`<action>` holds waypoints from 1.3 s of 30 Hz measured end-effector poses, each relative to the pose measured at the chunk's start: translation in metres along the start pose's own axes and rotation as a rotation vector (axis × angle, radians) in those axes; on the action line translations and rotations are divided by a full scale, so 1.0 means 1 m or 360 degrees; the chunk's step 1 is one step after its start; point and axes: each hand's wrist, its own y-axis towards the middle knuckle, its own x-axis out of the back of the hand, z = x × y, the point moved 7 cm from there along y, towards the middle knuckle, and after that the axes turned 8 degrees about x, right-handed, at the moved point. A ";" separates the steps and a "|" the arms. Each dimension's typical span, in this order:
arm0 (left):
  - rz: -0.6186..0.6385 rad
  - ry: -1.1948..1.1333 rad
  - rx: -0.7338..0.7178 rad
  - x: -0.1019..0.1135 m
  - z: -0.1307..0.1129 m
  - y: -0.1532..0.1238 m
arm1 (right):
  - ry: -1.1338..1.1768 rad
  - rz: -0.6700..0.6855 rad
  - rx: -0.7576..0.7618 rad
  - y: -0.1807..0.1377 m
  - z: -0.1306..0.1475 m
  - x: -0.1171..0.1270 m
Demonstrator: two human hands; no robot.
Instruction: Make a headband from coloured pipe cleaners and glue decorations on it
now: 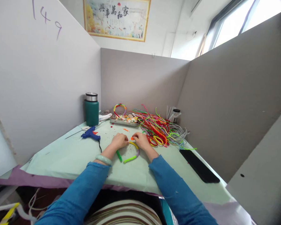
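Observation:
A U-shaped headband (137, 151) wrapped in yellow, purple and green fuzzy pipe cleaner lies on the table, its ends toward me. My left hand (119, 141) is closed in a pinch at the top of its curve and hides part of the green left side. On the right of the curve, my right hand (142, 141) is also closed, with a small orange piece (132, 138) at its fingertips. The exact kind of that piece is too small to make out.
A blue glue gun (91, 133) and a green bottle (91, 110) stand left. Behind are a metal tray (124, 122) of small pieces and a finished-looking colourful hoop (120, 105). Tangled pipe cleaners (158, 128) and a black phone-like slab (199, 165) lie right. Grey partitions (142, 78) enclose the table.

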 end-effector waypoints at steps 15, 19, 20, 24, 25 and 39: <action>-0.0039 -0.0008 -0.0154 0.003 -0.013 -0.002 | -0.0201 0.0059 0.0200 -0.004 0.017 0.002; -0.0044 -0.0221 -0.0196 0.005 -0.012 0.002 | 0.0051 -0.0057 0.0255 -0.002 0.020 0.009; -0.0069 -0.0284 -0.0186 0.007 -0.011 0.004 | 0.0149 -0.0091 0.0249 -0.002 0.020 0.011; -0.0173 -0.0439 -0.0153 0.015 -0.009 0.005 | 0.0556 -0.0166 0.0133 0.001 0.015 0.013; -0.0183 -0.0461 -0.0166 0.016 -0.010 0.005 | 0.0622 -0.0162 0.0105 0.001 0.013 0.012; 0.0302 -0.1103 -0.0049 0.013 -0.016 -0.003 | 0.0835 -0.0076 0.0073 0.001 0.017 0.009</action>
